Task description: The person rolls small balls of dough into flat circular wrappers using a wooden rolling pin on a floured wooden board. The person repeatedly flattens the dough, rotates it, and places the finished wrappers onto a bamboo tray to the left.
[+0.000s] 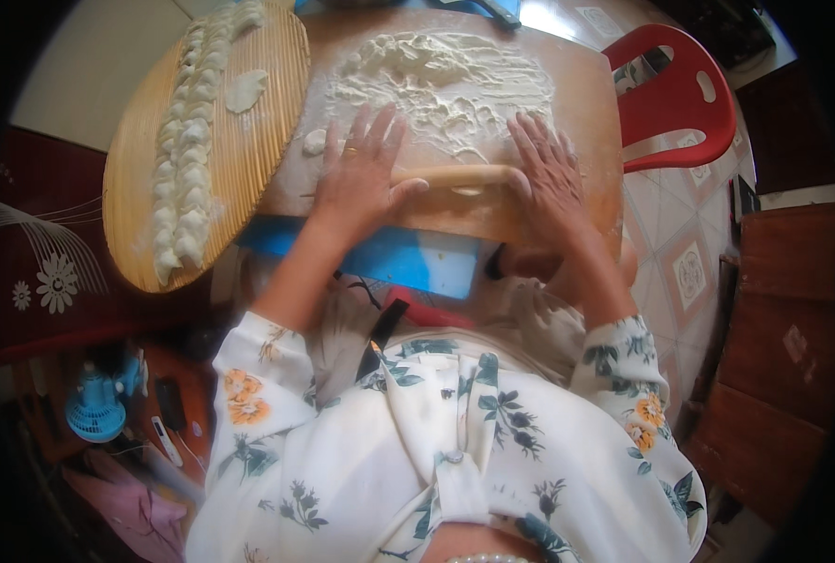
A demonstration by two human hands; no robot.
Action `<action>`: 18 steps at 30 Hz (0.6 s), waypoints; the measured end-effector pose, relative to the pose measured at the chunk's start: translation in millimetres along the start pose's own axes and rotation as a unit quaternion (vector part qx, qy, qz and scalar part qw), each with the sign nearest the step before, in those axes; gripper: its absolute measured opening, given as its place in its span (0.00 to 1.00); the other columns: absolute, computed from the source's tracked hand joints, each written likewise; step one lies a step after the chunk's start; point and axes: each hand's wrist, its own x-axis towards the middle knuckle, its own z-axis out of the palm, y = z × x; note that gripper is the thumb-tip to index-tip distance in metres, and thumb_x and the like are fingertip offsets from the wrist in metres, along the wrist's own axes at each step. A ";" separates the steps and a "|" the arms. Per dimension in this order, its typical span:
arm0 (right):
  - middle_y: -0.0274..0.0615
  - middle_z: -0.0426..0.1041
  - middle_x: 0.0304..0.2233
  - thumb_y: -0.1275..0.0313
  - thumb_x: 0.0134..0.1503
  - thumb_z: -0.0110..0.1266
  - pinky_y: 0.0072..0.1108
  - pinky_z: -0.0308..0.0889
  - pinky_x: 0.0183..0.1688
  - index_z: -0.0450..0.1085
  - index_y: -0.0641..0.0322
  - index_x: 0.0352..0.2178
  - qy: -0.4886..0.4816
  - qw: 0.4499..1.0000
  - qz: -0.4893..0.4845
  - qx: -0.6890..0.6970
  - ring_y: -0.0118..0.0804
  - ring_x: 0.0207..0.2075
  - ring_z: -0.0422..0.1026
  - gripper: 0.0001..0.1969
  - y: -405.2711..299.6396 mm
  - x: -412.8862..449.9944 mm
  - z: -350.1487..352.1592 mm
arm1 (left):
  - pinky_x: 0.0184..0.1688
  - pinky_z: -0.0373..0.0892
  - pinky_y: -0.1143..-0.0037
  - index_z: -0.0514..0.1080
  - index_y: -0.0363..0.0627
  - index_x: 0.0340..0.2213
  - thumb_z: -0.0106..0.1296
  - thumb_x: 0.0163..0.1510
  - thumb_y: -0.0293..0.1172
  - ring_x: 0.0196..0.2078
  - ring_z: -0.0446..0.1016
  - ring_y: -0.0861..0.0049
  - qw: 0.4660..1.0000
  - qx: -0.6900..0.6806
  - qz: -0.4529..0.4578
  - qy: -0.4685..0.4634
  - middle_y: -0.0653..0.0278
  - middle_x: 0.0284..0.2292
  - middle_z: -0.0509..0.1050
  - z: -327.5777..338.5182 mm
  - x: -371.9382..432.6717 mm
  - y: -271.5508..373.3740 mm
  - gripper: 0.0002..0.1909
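A wooden rolling pin (457, 175) lies across a floured wooden board (579, 77), with a small piece of dough (467, 191) partly under it. My left hand (363, 165) rests flat on the pin's left end, fingers spread and pointing away from me. At the right end, my right hand (547, 169) presses in the same way with its palm. Neither hand wraps its fingers around the pin. Beyond them spreads a thick layer of loose flour (438, 77). A small dough lump (314, 142) sits left of my left hand's fingers.
An oval slatted tray (132, 176) on the left holds rows of dumplings (192, 141) and one flat dough wrapper (246, 91). A knife (495, 10) lies at the board's far edge. A red plastic chair (713, 105) stands right; a small blue fan (97, 408) is lower left.
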 end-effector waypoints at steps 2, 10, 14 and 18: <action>0.41 0.53 0.71 0.54 0.67 0.45 0.39 0.38 0.74 0.52 0.52 0.69 -0.017 1.000 -0.008 0.017 0.43 0.73 0.46 0.33 8.9 -4.8 7.4 | 0.71 0.39 0.47 0.56 0.39 0.66 0.48 0.57 0.65 0.73 0.46 0.54 0.998 -0.026 -0.010 -0.053 0.55 0.70 0.51 -4.8 -4.5 12.2 0.48; 0.42 0.52 0.71 0.56 0.68 0.43 0.39 0.33 0.74 0.52 0.53 0.69 -0.047 0.999 -0.010 0.023 0.45 0.74 0.44 0.32 7.1 3.3 -3.8 | 0.73 0.35 0.50 0.49 0.37 0.68 0.48 0.57 0.65 0.74 0.41 0.54 0.995 -0.042 -0.017 -0.087 0.53 0.71 0.49 -3.9 -27.2 24.1 0.52; 0.44 0.52 0.71 0.57 0.69 0.41 0.39 0.35 0.74 0.52 0.55 0.69 -0.059 0.997 -0.017 0.035 0.44 0.73 0.45 0.31 16.5 3.7 5.8 | 0.73 0.35 0.51 0.49 0.36 0.68 0.51 0.57 0.63 0.74 0.41 0.54 0.990 -0.079 0.006 -0.114 0.49 0.71 0.48 -17.1 -45.3 43.0 0.52; 0.44 0.54 0.70 0.58 0.68 0.43 0.39 0.37 0.74 0.52 0.55 0.69 -0.045 0.998 -0.051 0.014 0.44 0.73 0.48 0.31 15.3 -10.9 -5.4 | 0.73 0.33 0.50 0.47 0.35 0.69 0.49 0.58 0.64 0.74 0.41 0.53 0.994 -0.036 0.003 -0.105 0.48 0.71 0.45 -13.5 -41.4 37.2 0.52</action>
